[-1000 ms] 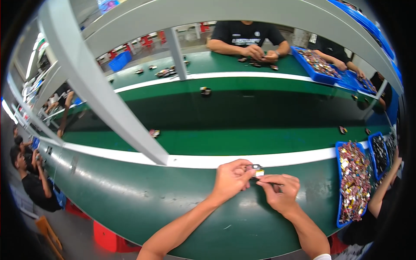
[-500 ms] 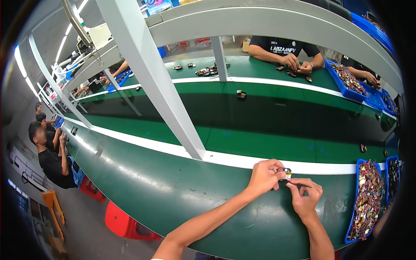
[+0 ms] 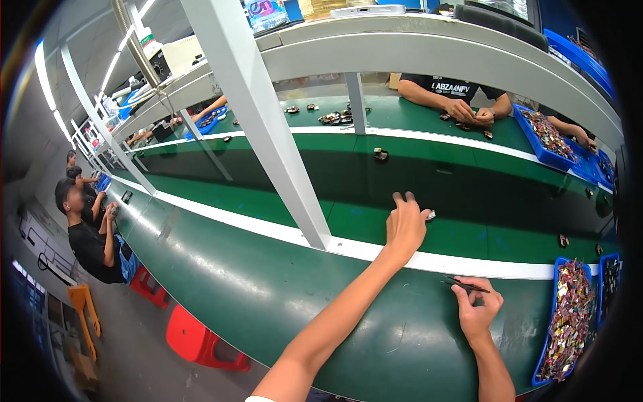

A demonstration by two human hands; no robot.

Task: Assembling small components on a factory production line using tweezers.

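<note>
My left hand (image 3: 405,224) reaches over the dark green belt, two fingers stretched forward. At its right-hand fingertip is a small electronic part (image 3: 431,215) with a pale face, mostly hidden; it looks pinched there, though the grip itself is covered. Above the near bench, my right hand (image 3: 479,311) is closed around black tweezers (image 3: 469,286), their tips pointing left. To the right of that hand stands a blue tray (image 3: 553,321) heaped with small parts on reddish wires (image 3: 571,315).
A white rail (image 3: 482,266) and grey post (image 3: 268,127) separate bench and belt. Another part (image 3: 380,154) lies farther along the belt. Across it, a co-worker's hands (image 3: 472,114) handle small parts. A second blue tray (image 3: 608,288) is at far right, a red stool (image 3: 191,335) lower left.
My left hand has moved away from my right hand, forward over the rail to the belt, with the small part at its fingertips. The right hand stays over the bench with the tweezers.
</note>
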